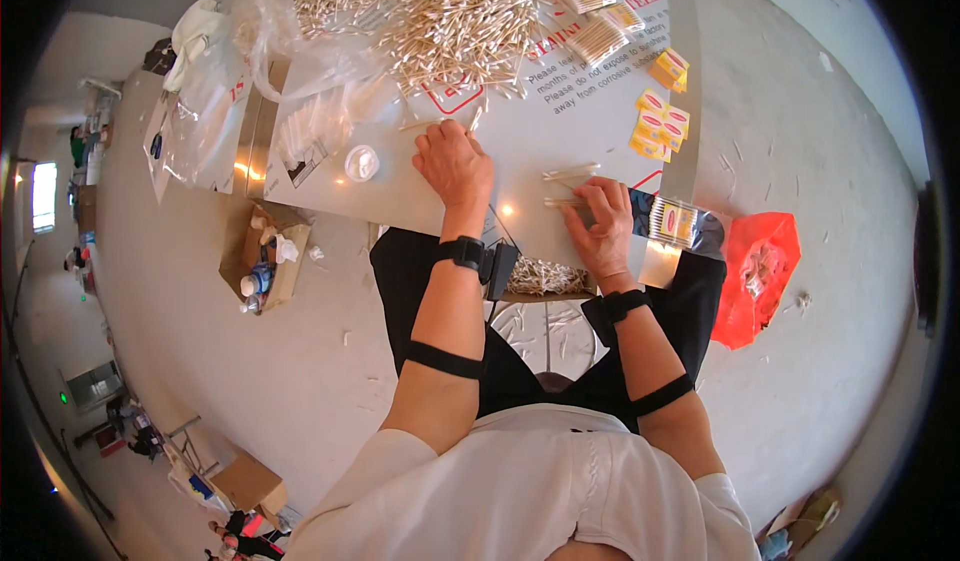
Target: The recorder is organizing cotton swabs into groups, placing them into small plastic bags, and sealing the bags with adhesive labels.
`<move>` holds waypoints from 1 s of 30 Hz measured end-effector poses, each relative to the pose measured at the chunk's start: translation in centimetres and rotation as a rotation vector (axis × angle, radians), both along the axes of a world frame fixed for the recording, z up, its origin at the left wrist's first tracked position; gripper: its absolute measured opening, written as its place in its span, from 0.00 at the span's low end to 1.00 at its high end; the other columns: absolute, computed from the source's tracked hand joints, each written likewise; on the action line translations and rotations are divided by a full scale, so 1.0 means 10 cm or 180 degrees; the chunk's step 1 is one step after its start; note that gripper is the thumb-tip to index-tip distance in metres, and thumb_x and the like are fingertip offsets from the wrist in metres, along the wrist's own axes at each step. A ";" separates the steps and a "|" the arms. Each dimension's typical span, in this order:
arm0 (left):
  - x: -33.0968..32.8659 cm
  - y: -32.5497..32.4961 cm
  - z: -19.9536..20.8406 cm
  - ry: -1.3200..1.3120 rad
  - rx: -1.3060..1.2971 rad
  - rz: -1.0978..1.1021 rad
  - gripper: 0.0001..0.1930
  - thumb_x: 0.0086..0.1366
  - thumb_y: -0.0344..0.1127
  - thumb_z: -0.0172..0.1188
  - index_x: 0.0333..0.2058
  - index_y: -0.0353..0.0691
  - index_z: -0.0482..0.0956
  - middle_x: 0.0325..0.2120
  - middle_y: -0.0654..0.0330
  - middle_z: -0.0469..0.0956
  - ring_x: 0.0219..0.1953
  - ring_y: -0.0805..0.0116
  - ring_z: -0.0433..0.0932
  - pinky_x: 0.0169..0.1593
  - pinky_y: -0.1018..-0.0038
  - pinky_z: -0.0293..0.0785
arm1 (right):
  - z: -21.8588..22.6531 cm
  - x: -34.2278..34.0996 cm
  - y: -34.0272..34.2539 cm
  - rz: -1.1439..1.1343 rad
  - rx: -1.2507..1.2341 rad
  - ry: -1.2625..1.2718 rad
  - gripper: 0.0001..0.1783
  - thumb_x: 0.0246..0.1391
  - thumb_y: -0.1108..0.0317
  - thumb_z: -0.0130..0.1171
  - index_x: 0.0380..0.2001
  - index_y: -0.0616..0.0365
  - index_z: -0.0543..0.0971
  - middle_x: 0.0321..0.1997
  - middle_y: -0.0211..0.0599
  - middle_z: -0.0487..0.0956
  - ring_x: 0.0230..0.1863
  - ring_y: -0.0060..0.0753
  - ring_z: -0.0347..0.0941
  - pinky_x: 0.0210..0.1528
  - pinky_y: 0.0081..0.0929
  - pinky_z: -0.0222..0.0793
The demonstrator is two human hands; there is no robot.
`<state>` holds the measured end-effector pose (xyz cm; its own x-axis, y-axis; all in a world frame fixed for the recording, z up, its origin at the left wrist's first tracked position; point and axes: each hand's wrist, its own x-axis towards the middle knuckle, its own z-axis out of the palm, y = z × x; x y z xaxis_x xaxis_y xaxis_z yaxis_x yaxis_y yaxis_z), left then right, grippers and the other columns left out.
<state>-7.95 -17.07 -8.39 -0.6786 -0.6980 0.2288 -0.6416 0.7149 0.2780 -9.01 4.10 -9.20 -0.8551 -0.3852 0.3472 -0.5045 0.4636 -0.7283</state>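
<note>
My left hand (455, 166) is on the table just below a large heap of cotton swabs (455, 26). Its fingers curl down, and a few loose swabs (478, 118) stick out by the fingertips. To its right, my right hand (602, 225) is closed near the table's front edge, with swabs (563, 203) showing at its fingers. Several more swabs (570, 172) lie just beyond it. Beside that hand, a clear bag (672, 223) holds a row of swabs and a yellow card. A small round white container (362, 164) sits left of my left hand.
Bundled swab packs (600, 39) and yellow cards (660, 126) lie at the table's right. Clear plastic bags (270, 31) cover the far left. Below are a cardboard box (265, 251) with bottles, a red bag (757, 276), and a swab-filled box (545, 278) by my lap.
</note>
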 end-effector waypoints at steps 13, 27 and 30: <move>-0.27 0.58 0.08 0.0605 0.0272 -0.2587 0.06 0.53 0.30 0.62 0.29 0.44 0.74 0.32 0.61 0.72 0.42 0.58 0.70 0.44 0.61 0.64 | 0.01 0.00 0.01 -0.0193 -0.0586 -0.0033 0.12 0.37 0.83 0.54 0.29 0.61 0.72 0.36 0.44 0.72 0.39 0.50 0.68 0.42 0.40 0.68; 0.22 1.06 0.04 -0.0604 0.0222 -0.2450 0.43 0.61 0.52 0.59 0.68 0.36 0.52 0.70 0.48 0.49 0.72 0.52 0.46 0.71 0.48 0.40 | -0.08 0.02 0.09 -0.0855 -0.1701 -0.0801 0.18 0.46 0.87 0.44 0.42 0.62 0.71 0.52 0.43 0.71 0.44 0.35 0.66 0.49 0.28 0.65; 0.13 1.03 0.04 -0.0369 0.0168 -0.2451 0.44 0.60 0.51 0.60 0.67 0.34 0.53 0.70 0.47 0.50 0.72 0.52 0.47 0.71 0.48 0.40 | -0.07 0.00 0.09 -0.0901 -0.1892 -0.0901 0.18 0.50 0.85 0.44 0.46 0.63 0.70 0.58 0.45 0.69 0.53 0.36 0.67 0.57 0.29 0.64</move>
<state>-6.64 -6.72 -8.00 -0.9939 -0.0286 0.1064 0.0030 0.9584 0.2854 -9.00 4.97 -9.95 -0.9825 0.0502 0.1794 -0.1780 0.0328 -0.9835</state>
